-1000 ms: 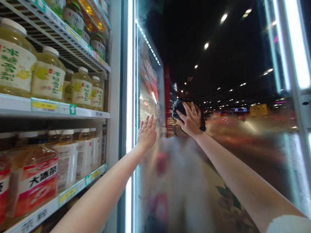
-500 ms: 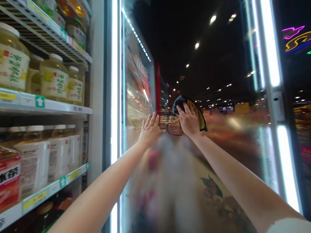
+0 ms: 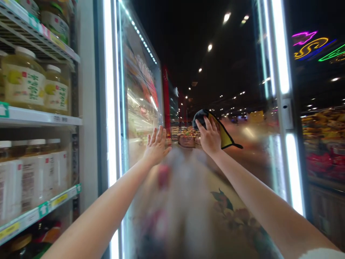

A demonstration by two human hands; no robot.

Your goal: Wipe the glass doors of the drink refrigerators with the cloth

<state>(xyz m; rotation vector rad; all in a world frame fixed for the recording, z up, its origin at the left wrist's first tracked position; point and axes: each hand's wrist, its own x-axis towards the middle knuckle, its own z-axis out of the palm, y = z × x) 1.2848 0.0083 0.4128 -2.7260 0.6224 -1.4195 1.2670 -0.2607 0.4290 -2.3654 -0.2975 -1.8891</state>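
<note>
The black-and-yellow cleaning cloth (image 3: 199, 118) sits just right of centre, held by the right hand (image 3: 210, 138). Its dark side is bunched at the upper left of the hand, beyond the fingertips. Its yellow side extends to the right and tapers to a dark-edged corner that hangs free of the hand. The right fingers (image 3: 214, 126) are slightly apart and closed over the cloth, which appears pressed against the glass door (image 3: 140, 90) of a refrigerated display case.

The left hand (image 3: 156, 151) is just left of centre, near the right hand but not touching it. It is raised flat with its palm toward the glass, and its fingers (image 3: 160, 135) are spread apart. Contact with the glass appears likely, though this view does not confirm it.

The door's lit frame (image 3: 110, 90) runs vertically left of the left hand, and a second lit frame (image 3: 280, 54) stands at right. Behind the glass at left, jars with white lids (image 3: 23, 81) stand on a shelf with price labels (image 3: 40, 120). White-capped bottles (image 3: 40, 172) occupy the shelf below. Neon signs (image 3: 309, 45) show at upper right, above a blurred display of packaged goods (image 3: 326, 144). A white sleeve (image 3: 320, 254) shows at the lower right corner.
</note>
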